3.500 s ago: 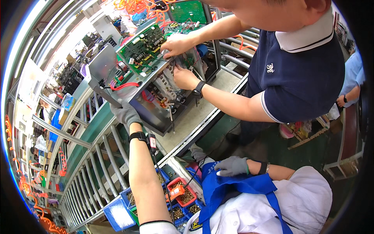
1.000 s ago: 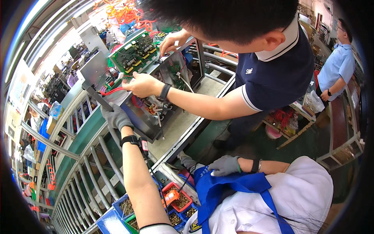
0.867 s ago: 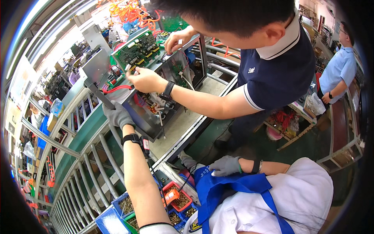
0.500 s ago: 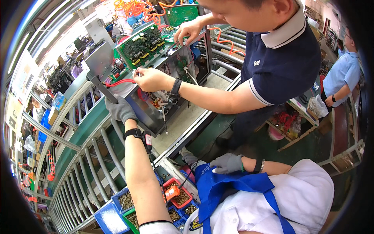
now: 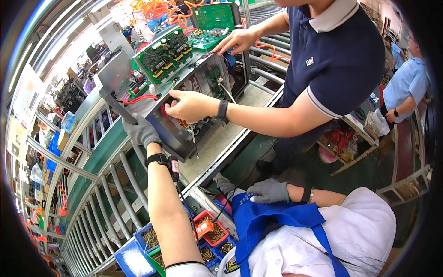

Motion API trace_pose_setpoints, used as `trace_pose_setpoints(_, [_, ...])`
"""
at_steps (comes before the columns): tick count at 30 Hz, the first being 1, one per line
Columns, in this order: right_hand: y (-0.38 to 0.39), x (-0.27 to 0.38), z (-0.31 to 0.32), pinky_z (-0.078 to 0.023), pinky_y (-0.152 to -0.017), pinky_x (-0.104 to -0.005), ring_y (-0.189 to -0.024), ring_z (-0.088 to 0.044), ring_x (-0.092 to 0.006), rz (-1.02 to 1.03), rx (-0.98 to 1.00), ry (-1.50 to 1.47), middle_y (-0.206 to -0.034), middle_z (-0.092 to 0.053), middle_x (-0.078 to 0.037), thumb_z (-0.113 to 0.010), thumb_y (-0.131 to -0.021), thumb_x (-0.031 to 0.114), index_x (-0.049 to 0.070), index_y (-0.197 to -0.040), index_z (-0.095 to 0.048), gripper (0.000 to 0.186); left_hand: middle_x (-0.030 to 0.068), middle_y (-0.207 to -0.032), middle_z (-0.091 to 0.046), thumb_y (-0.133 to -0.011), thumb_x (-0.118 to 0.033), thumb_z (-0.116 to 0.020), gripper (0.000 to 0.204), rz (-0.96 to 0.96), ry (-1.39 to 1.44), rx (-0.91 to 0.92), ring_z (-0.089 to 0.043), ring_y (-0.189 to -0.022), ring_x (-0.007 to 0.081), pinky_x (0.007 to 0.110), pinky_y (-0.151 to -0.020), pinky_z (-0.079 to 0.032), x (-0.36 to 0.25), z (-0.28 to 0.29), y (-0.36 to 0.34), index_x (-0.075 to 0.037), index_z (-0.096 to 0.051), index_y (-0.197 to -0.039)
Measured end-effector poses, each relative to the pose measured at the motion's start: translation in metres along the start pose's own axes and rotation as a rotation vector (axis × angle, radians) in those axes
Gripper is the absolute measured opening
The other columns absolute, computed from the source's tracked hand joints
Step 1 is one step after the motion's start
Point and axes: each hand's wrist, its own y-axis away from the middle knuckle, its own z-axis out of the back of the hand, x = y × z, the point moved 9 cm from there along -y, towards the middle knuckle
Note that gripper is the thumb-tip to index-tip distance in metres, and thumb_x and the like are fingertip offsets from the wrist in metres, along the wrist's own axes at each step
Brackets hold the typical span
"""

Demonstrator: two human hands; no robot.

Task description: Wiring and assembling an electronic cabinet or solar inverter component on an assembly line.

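Note:
My left hand (image 5: 142,132), in a grey glove, is closed on the near left corner of an open metal case (image 5: 167,134), at the foot of an upright grey metal flange. Green circuit boards (image 5: 164,54) with black and yellow parts stand on top of the case, and red wires (image 5: 140,98) run across its left end. A co-worker's hand (image 5: 193,107) is at the case's upper edge by some wires; what its fingers hold is hidden. That person's other hand (image 5: 237,40) rests near the far end. My right hand (image 5: 270,191), also gloved, lies loosely on my blue apron (image 5: 286,219), holding nothing visible.
The case stands on a board on a roller conveyor (image 5: 115,184). Small bins of screws (image 5: 214,233) and an orange tool (image 5: 203,228) sit near my left forearm. The co-worker (image 5: 337,60) stands across on the right. Orange coiled hoses (image 5: 157,11) hang at the back.
The co-worker's nearer hand has moved down and right, from a small white connector to the case's upper edge. Their other hand has lowered and flattened. Both my hands stay in place.

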Motion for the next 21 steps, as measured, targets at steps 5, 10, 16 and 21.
trace_pose_setpoints(5, [-0.002, -0.01, -0.009, -0.048, -0.078, -0.0454, -0.091, -0.064, -0.0339, 0.015, -0.005, 0.011, -0.096, -0.065, -0.015, -0.051, -0.087, 0.04, 0.014, -0.118, -0.06, 0.041, 0.0187, -0.117, -0.059, -0.089, -0.022, -0.056, 0.042, -0.067, 0.02, -0.007, -0.059, -0.106, 0.032, 0.038, -0.092, -0.044, 0.002, -0.004, -0.002, -0.001, -0.051, -0.125])
trace_pose_setpoints(10, [-0.002, -0.011, -0.016, -0.048, -0.078, -0.0454, -0.09, -0.063, -0.0349, 0.03, 0.033, 0.02, -0.096, -0.065, -0.016, -0.052, -0.087, 0.042, 0.012, -0.115, -0.06, 0.041, 0.019, -0.118, -0.059, -0.09, -0.022, -0.057, 0.042, -0.077, -0.01, -0.028, -0.058, -0.106, 0.0333, 0.038, -0.094, -0.043, 0.003, 0.001, -0.003, 0.0, -0.051, -0.125])
trace_pose_setpoints(16, [-0.002, -0.011, -0.02, -0.047, -0.085, -0.0435, -0.101, -0.06, -0.0348, 0.003, 0.136, 0.048, -0.108, -0.063, -0.017, -0.046, -0.091, 0.045, 0.012, -0.124, -0.056, 0.048, 0.0199, -0.117, -0.059, -0.091, -0.021, -0.055, 0.042, -0.065, 0.069, 0.025, -0.057, -0.108, 0.0338, 0.038, -0.096, -0.042, 0.003, -0.005, -0.001, 0.002, -0.051, -0.125])
trace_pose_setpoints(21, [-0.002, -0.01, -0.016, -0.047, -0.082, -0.0455, -0.094, -0.063, -0.0367, 0.034, 0.049, 0.0, -0.102, -0.065, -0.018, -0.051, -0.087, 0.042, 0.013, -0.118, -0.059, 0.043, 0.0194, -0.115, -0.061, -0.091, -0.027, -0.055, 0.045, 0.012, 0.035, 0.026, -0.058, -0.106, 0.0322, 0.038, -0.094, -0.042, 0.013, -0.002, -0.004, 0.002, -0.05, -0.126])
